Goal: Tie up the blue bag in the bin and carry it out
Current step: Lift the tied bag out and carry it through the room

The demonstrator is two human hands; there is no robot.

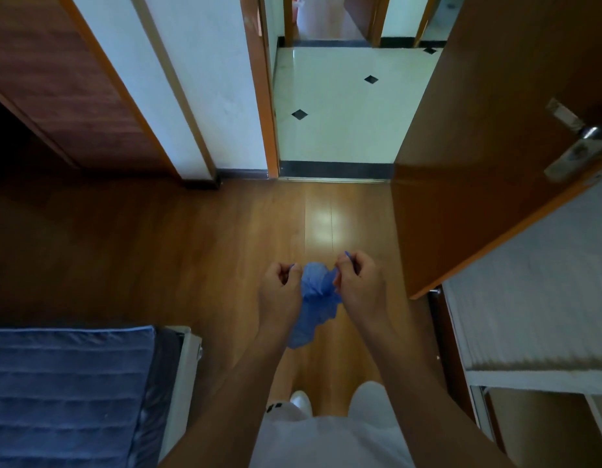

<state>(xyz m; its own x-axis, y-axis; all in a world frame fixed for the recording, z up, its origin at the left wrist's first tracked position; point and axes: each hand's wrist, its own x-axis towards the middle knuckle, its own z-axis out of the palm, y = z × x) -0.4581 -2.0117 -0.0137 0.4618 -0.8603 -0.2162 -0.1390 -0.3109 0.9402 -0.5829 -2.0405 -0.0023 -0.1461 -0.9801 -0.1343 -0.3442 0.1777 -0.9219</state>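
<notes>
A thin blue plastic bag (pixel 314 298) hangs crumpled in the air between my two hands, above the wooden floor. My left hand (pixel 280 292) pinches one upper corner of the bag with closed fingers. My right hand (pixel 358 282) pinches the other upper corner, a small blue tip poking out above its fingers. The bag's lower part droops down to about my left wrist. No bin is in view.
An open doorway (pixel 333 170) lies straight ahead onto a white tiled floor (pixel 343 106). A brown door (pixel 488 163) with a metal handle (pixel 583 146) stands open at right. A bed with a blue cover (pixel 66 393) is at lower left, a white cabinet (pixel 535 298) at right.
</notes>
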